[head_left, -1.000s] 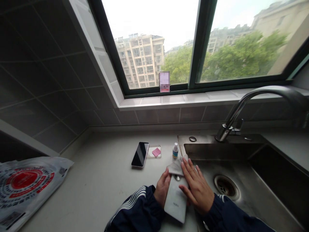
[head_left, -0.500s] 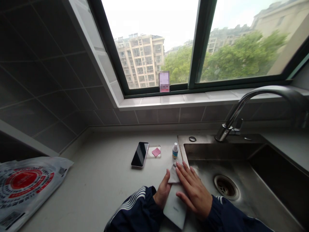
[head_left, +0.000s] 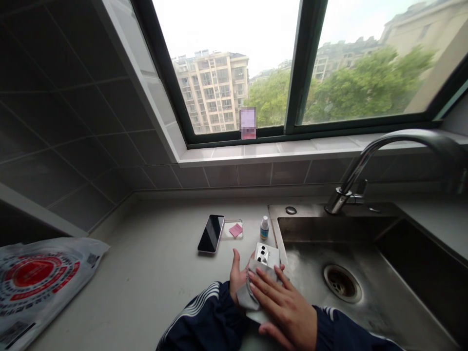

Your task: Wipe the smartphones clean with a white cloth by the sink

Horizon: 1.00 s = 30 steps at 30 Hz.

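My left hand (head_left: 238, 274) holds a white phone (head_left: 272, 255) from beneath, its thumb raised at the left and fingertips showing past the right edge. The phone lies back up, with its camera lenses at the far end. A grey cloth (head_left: 245, 296) is draped over the middle of the phone's back. My right hand (head_left: 280, 300) presses the cloth down against it, fingers nearly straight and close together. Just beyond the phone stands a small white-capped bottle (head_left: 264, 228) with a blue and yellow label.
Left of the bottle, a dark-screened phone (head_left: 211, 234) lies beside a clear case (head_left: 227, 229) with a pink paper piece (head_left: 236, 230). A steel sink (head_left: 307, 263) and faucet (head_left: 341, 195) are at the right. A printed plastic bag (head_left: 44, 287) lies at the far left.
My right hand and the cloth have slid toward me along the phone's back, uncovering the camera lenses. The lower part of the phone is now mostly covered.
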### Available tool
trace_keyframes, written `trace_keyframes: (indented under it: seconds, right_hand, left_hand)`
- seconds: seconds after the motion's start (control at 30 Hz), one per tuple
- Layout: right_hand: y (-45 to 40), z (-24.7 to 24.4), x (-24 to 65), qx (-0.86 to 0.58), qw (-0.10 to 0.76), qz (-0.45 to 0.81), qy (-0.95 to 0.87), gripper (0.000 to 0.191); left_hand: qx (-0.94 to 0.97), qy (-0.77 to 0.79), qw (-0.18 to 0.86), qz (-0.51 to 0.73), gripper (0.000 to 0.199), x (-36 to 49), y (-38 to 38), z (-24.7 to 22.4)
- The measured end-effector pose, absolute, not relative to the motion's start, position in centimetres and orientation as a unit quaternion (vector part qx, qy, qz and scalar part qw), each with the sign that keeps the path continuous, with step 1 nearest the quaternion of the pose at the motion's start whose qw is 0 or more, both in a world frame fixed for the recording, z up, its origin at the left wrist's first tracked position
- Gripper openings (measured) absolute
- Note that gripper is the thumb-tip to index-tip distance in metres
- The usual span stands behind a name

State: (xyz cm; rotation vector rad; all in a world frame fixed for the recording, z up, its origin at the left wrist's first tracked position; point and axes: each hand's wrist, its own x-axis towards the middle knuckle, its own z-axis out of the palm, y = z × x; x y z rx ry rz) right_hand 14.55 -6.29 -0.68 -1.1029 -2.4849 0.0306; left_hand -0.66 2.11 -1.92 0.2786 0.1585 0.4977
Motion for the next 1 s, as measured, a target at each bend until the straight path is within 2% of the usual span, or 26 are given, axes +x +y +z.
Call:
trace_keyframes:
  seconds: [0.33, 0.63, 1.0]
  right_hand:
    - [-6.8, -1.0, 13.8, -0.346, 0.229, 0.015, -0.91, 0.058]
    - [-6.7, 0.3, 14.5, -0.318, 0.271, 0.04, -0.908, 0.029]
    - [-4.5, 0.0, 16.8, -0.405, 0.273, -0.017, -0.872, 0.039]
  left_hand:
    - [0.148, 0.085, 0.945, 0.278, 0.091, -1.5, 2.4, -2.4]
    - [0.172, 0.063, 0.938, 0.296, 0.092, -1.5, 2.5, -2.5]
    - [0.133, 0.078, 0.937, 0.314, 0.092, -0.2, 1.7, 0.1]
